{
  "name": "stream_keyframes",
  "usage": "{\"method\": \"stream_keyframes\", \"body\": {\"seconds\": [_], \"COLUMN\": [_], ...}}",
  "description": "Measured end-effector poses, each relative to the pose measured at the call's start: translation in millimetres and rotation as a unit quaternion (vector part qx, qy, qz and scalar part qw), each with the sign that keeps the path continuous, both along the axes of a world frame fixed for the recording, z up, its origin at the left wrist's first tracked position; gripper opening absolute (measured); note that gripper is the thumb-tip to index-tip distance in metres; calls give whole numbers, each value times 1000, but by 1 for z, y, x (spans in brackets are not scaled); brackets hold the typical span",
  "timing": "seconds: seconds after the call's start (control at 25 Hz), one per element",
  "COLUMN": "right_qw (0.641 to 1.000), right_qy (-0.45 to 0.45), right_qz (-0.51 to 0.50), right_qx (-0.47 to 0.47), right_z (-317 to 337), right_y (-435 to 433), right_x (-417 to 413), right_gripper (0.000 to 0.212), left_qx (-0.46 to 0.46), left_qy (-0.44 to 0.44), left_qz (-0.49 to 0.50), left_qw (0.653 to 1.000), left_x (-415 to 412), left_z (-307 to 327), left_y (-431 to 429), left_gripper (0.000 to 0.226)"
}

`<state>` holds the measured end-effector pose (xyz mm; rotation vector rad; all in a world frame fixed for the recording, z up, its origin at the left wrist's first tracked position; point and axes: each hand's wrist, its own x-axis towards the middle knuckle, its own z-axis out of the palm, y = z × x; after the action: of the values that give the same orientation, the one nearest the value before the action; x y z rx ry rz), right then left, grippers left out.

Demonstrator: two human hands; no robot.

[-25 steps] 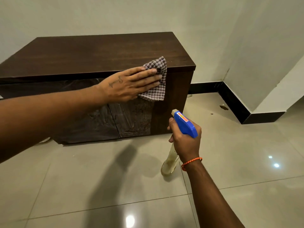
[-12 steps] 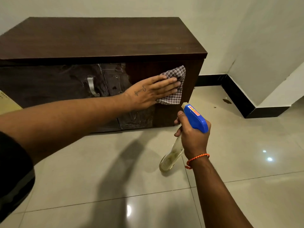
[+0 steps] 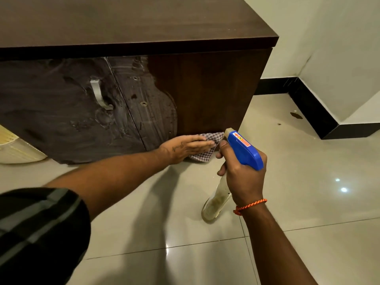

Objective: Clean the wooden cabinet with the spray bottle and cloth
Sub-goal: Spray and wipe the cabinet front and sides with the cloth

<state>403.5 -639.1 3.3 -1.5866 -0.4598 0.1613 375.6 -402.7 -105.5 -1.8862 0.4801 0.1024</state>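
Left hand [image 3: 186,146] flat, fingers extended, pressing checked cloth [image 3: 205,150] against bottom edge of wooden cabinet [image 3: 205,89] front, right-hand door, just above the floor [image 3: 164,212]. Right hand [image 3: 242,173] closed around spray bottle [image 3: 243,150] neck, blue head up, nozzle toward cabinet, clear body hanging down. Left part of front is smeared and streaky around metal handle [image 3: 98,95]; right part looks clean. Orange bracelet [image 3: 248,206] on right wrist.
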Motion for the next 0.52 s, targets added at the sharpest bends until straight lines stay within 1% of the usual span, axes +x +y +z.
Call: {"method": "stream_keyframes", "body": {"seconds": [0.08, 0.16, 0.28, 0.36, 0.44, 0.52], "right_qw": [1000, 1000, 1000, 1000, 999, 999], "right_qy": [0, -4, -6, -10, -12, -7], "right_qz": [-2, -4, -15, -19, -27, -37], "right_qx": [-3, -10, -20, -17, -11, 0], "right_z": [-2, -3, -1, 3, 7, 12], "right_y": [-1, -4, -6, -3, 1, 5], "right_x": [0, 0, 0, -1, -3, -7], "right_gripper": [14, 14, 19, 21, 21, 20], "left_qx": [10, 27, -1, -37, -90, -183], "left_qy": [21, 30, 20, -23, -85, -164], "left_qz": [5, 10, 27, 29, 18, -15], "left_qw": [1000, 999, 999, 999, 992, 969], "left_x": [-3, -7, -12, -14, -9, 3], "left_z": [-20, -24, -10, 9, 34, 67], "left_y": [2, 0, -3, -3, -3, -3], "left_gripper": [86, 88, 92, 94, 90, 82]}}
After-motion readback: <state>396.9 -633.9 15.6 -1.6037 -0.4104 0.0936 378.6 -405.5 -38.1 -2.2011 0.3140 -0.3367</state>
